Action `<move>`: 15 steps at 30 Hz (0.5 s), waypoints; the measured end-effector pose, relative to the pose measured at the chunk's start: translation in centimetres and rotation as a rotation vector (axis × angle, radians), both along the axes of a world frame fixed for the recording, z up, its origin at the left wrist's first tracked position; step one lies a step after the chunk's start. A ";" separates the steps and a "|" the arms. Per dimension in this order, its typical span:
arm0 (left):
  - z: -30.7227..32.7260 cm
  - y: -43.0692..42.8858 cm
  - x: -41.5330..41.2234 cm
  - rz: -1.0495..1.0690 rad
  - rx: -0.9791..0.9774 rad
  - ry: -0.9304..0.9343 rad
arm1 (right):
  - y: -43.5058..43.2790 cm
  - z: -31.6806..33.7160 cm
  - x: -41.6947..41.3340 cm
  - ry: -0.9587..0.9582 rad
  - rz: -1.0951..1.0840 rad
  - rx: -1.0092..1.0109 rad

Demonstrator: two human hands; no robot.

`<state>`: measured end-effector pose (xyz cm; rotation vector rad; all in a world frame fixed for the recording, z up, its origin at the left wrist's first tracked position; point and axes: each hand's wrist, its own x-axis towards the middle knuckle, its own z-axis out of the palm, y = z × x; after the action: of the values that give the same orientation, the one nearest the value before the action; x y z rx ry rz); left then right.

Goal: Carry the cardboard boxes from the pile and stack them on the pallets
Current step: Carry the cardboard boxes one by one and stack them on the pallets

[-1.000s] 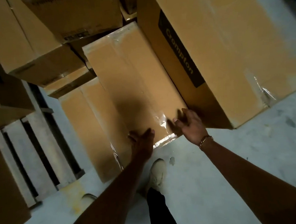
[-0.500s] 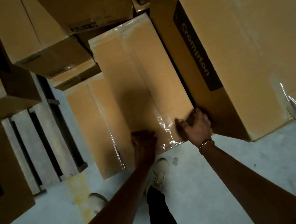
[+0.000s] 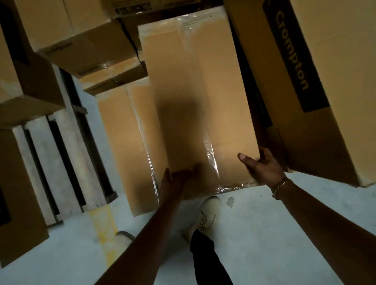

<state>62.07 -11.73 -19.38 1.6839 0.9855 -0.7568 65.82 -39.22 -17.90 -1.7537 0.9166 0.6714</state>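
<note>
Long taped box: lies atop a second long box on the floor, between the pallet and the tilted Crompton box, close beside the latter.

Right hand: grips the long taped box's near right corner, thumb on the top face, fingers down the side. Bracelet on the wrist.

Left hand: against the box's near end, in shadow; whether its fingers curl round the edge cannot be determined.

Pallet: carries stacked boxes along its far and left edges.
</note>
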 end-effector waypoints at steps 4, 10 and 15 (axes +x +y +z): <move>0.1 0.0 0.1 0.013 -0.100 -0.005 | -0.3 -0.3 0.0 0.004 0.073 0.067; 1.7 2.1 -2.0 0.000 -0.136 -0.064 | 2.4 1.5 -2.3 -0.076 -0.014 0.087; 5.6 6.3 -6.5 0.056 -0.217 -0.085 | 6.9 4.8 -7.0 -0.052 -0.061 0.147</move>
<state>55.57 -5.44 -13.75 1.4824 0.8555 -0.7222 58.83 -32.28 -13.14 -1.5999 0.8600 0.6340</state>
